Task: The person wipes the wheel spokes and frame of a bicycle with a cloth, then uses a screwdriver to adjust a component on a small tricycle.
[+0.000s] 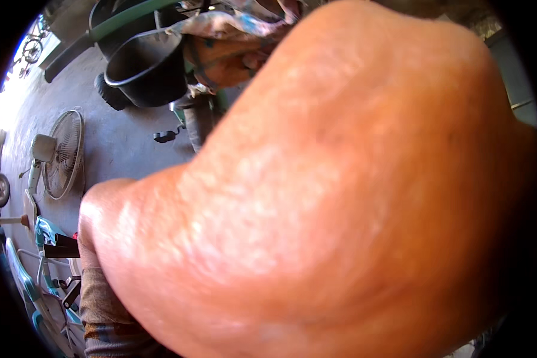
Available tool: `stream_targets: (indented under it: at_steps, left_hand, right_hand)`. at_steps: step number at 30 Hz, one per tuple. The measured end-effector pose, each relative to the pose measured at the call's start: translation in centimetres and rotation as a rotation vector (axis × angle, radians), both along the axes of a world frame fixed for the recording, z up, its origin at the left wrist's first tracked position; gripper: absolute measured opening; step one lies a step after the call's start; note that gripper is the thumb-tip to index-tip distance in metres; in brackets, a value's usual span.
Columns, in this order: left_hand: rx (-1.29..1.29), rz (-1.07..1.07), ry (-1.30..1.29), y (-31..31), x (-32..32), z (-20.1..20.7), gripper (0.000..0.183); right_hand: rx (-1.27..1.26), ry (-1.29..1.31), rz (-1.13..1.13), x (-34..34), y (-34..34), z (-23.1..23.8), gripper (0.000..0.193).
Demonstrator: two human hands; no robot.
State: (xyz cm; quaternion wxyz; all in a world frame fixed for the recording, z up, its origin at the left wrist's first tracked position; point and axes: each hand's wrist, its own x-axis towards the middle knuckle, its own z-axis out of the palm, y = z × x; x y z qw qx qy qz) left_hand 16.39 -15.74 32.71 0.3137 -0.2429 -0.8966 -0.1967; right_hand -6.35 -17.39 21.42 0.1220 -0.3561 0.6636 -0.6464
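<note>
A bare hand (pixel 316 197) of mine fills most of the head view, very close and blurred. Its rounded skin spans from the left middle to the right edge, with broad bulges like knuckles along the top. Whether it is my left or my right I cannot tell. Its fingertips, and anything they touch or hold, are hidden. Grey cloth (pixel 104 298) with a brown band shows beneath its left end; sleeve or trouser leg, I cannot tell. No second hand of mine can be made out.
A black bucket (pixel 146 74) stands near the upper left, close to a green bar (pixel 128 18) and patterned cloth (pixel 232 25). A standing fan (pixel 65 155) is on the grey floor (pixel 116 152) at left. Light blue and white frames (pixel 26 274) crowd the lower left.
</note>
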Motion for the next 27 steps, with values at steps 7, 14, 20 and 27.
stream_targets:
  at_steps: [7,14,20,27]
  left_hand:
    - [-0.013,-0.005,0.015,0.4,0.0,-1.2,0.045]
    - [-0.037,0.044,0.015,-1.6,0.4,-0.1,0.044]
    - [-0.014,0.116,-0.03,-2.4,-0.4,0.7,0.044]
    - [0.058,0.161,-0.199,-5.8,-2.4,-3.4,0.051]
  right_hand:
    - [-0.087,0.033,0.077,-1.7,0.7,-2.1,0.031]
    - [-0.156,-0.086,0.096,-1.3,0.6,-2.5,0.032]
    - [-0.332,-0.278,0.109,-2.3,1.6,-1.9,0.033]
    - [-0.728,-0.549,0.312,-2.0,3.0,0.9,0.036]
